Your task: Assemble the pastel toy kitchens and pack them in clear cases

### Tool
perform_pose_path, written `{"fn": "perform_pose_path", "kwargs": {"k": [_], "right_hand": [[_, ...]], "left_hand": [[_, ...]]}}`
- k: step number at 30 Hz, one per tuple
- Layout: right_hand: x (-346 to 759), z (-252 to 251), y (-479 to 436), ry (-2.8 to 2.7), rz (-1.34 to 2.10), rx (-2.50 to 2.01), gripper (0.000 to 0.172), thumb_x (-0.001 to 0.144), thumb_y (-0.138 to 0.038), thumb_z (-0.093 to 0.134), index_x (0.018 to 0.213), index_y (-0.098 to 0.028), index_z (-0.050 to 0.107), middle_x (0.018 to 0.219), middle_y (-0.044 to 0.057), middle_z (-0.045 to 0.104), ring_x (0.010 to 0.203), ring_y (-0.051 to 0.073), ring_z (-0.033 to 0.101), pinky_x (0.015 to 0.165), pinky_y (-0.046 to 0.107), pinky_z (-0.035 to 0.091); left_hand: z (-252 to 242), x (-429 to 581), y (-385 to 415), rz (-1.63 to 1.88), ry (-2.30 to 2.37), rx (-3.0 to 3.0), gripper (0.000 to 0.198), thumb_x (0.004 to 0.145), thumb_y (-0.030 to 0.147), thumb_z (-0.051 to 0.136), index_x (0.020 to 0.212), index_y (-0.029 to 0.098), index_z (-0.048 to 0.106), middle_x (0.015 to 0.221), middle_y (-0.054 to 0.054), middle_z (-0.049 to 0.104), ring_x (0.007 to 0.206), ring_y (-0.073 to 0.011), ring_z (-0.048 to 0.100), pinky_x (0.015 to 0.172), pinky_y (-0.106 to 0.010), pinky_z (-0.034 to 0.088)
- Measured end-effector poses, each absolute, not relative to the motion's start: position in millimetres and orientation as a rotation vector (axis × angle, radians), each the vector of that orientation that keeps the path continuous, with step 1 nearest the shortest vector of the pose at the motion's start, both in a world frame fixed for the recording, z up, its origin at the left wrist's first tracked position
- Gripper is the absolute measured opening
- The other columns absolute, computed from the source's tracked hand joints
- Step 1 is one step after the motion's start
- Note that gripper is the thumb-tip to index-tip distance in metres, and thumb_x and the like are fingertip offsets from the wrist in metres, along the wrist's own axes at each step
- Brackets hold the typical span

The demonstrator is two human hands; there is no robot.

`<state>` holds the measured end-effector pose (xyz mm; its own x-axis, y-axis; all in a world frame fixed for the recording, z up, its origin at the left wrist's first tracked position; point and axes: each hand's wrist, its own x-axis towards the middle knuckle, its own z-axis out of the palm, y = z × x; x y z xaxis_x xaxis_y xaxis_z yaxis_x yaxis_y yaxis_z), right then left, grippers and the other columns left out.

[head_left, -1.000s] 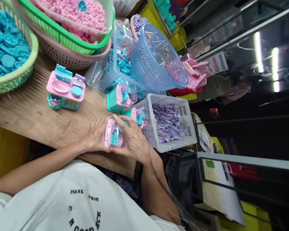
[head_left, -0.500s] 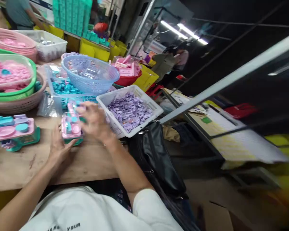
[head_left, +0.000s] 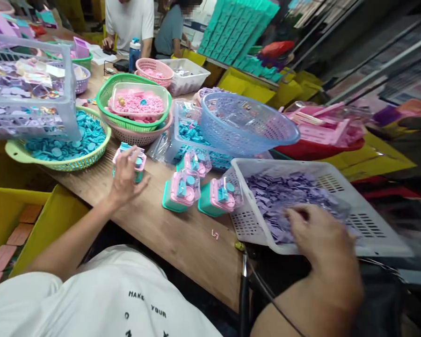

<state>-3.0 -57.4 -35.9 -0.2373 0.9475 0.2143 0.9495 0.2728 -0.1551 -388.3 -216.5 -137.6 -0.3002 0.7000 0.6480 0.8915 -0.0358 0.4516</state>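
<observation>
My left hand (head_left: 126, 185) is over a small pink-and-teal toy kitchen (head_left: 139, 164) on the table, with its fingers curled round the top and the thumb held out. To the right stand three similar toys with clear plastic over their pink tops: a front one (head_left: 181, 192), a right one (head_left: 219, 196) and one behind (head_left: 195, 163). My right hand (head_left: 319, 234), blurred, is over a white basket (head_left: 252, 229) of flat purple pieces (head_left: 277, 192). Its thumb and finger are pinched together; whatever they hold is not clear. Clear plastic shows beside it.
Blue basket (head_left: 245, 126), green basin (head_left: 101, 100) of pink parts and yellow-green basket (head_left: 70, 164) of teal discs line the far side. A clear crate (head_left: 31, 107) juts in at left. A black-handled tool (head_left: 244, 285) lies by the table edge. Co-workers sit beyond.
My view has swung left. My right hand has left the toy in front of me and is now over the purple pieces. My left hand has shifted to the toy farther left.
</observation>
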Motion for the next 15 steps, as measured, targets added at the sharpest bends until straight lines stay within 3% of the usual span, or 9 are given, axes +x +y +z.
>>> {"fn": "perform_pose_path", "kwargs": {"k": [2, 4, 6, 8, 9, 12, 15], "right_hand": [[-23.1, -22.8, -90.4, -1.972, 0.183, -1.558, 0.026, 0.093, -0.051, 0.044, 0.103, -0.032, 0.059, 0.102, 0.02, 0.069, 0.098, 0.034, 0.068, 0.085, 0.052, 0.051], [-59.2, -28.1, -128.1, -1.79, 0.51, -1.338, 0.029, 0.09, -0.06, 0.047, 0.098, -0.032, 0.053, 0.086, 0.013, 0.065, 0.079, 0.028, 0.067, 0.073, 0.046, 0.055], [-109.2, -54.9, -161.2, -1.788, 1.108, -1.122, 0.031, 0.088, -0.061, 0.052, 0.09, -0.031, 0.049, 0.069, 0.003, 0.058, 0.061, 0.023, 0.061, 0.056, 0.038, 0.052], [-163.3, -97.1, -181.0, -1.737, 1.675, -0.868, 0.035, 0.086, -0.061, 0.055, 0.089, -0.027, 0.048, 0.067, -0.001, 0.055, 0.06, 0.018, 0.059, 0.059, 0.034, 0.054], [-187.3, -120.0, -184.9, -1.676, 1.799, -0.826, 0.039, 0.084, -0.064, 0.056, 0.087, -0.026, 0.047, 0.066, -0.003, 0.053, 0.06, 0.017, 0.058, 0.06, 0.033, 0.054], [-231.0, -175.3, -178.8, -1.671, 1.789, -1.011, 0.048, 0.081, -0.072, 0.05, 0.086, -0.024, 0.049, 0.068, -0.003, 0.052, 0.061, 0.015, 0.055, 0.065, 0.033, 0.056], [-231.1, -190.4, -167.4, -1.843, 1.548, -1.146, 0.057, 0.084, -0.07, 0.051, 0.108, -0.019, 0.057, 0.093, 0.006, 0.063, 0.083, 0.021, 0.064, 0.08, 0.041, 0.057]], "left_hand": [[-138.5, -432.7, -221.3, -1.29, -2.167, -1.598, 0.093, 0.082, 0.053, 0.069, 0.155, 0.011, 0.028, 0.154, -0.023, 0.038, 0.147, -0.0362, 0.033, 0.124, -0.054, 0.024], [-147.1, -465.7, -222.9, -1.377, -2.332, -1.625, 0.104, 0.079, 0.059, 0.071, 0.156, 0.009, 0.024, 0.156, -0.024, 0.037, 0.148, -0.0363, 0.034, 0.124, -0.053, 0.026], [-157.7, -483.5, -222.0, -1.493, -2.426, -1.731, 0.112, 0.075, 0.063, 0.073, 0.157, 0.007, 0.021, 0.156, -0.025, 0.038, 0.146, -0.0355, 0.039, 0.122, -0.051, 0.03], [-165.3, -488.0, -221.8, -1.593, -2.432, -1.807, 0.115, 0.071, 0.065, 0.075, 0.156, 0.006, 0.024, 0.152, -0.025, 0.044, 0.14, -0.0344, 0.046, 0.119, -0.049, 0.037], [-167.4, -486.3, -223.2, -1.606, -2.423, -1.817, 0.114, 0.07, 0.065, 0.076, 0.154, 0.006, 0.028, 0.149, -0.024, 0.047, 0.137, -0.0336, 0.049, 0.117, -0.048, 0.039], [-170.2, -470.5, -239.0, -1.489, -2.454, -1.604, 0.107, 0.064, 0.062, 0.081, 0.147, 0.009, 0.039, 0.139, -0.02, 0.053, 0.132, -0.0342, 0.051, 0.116, -0.049, 0.039], [-175.4, -444.1, -271.9, -1.348, -2.537, -1.195, 0.111, 0.059, 0.066, 0.084, 0.146, 0.012, 0.039, 0.132, -0.018, 0.049, 0.132, -0.039, 0.046, 0.115, -0.055, 0.037]]}}
